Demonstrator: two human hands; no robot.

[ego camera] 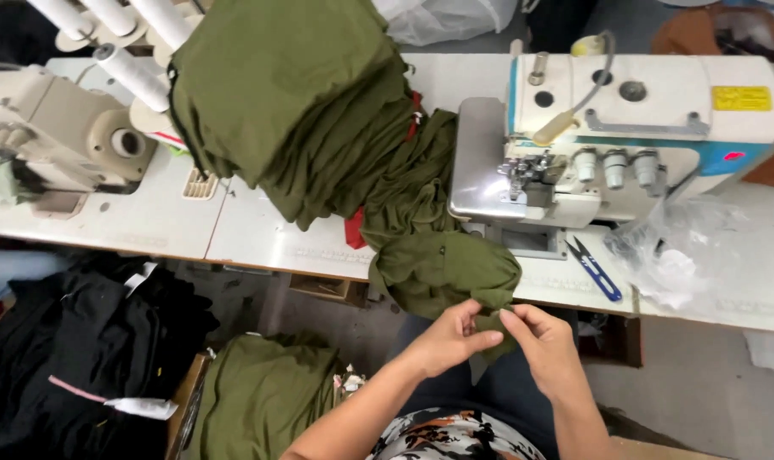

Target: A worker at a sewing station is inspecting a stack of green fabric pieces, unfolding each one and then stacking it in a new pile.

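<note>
A garment sewing workshop is shown: an industrial overlock machine (608,145) is flanked by stacked olive fabric (293,102) to its left, thread cones (131,77) beyond, snips (596,270) in front.

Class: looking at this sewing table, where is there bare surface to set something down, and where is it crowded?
Bare: table between the left machine and green fabric pile. Crowded: around the overlock machine, with snips and plastic bag.

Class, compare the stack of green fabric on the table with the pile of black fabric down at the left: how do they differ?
The green stack lies on the white table, folded in layers; the black pile sits lower, beside the table, loosely heaped. The green stack is plain, while the black pile shows pale strips. Both are untouched: both hands, left hand and right hand, pinch a separate green piece.
</note>
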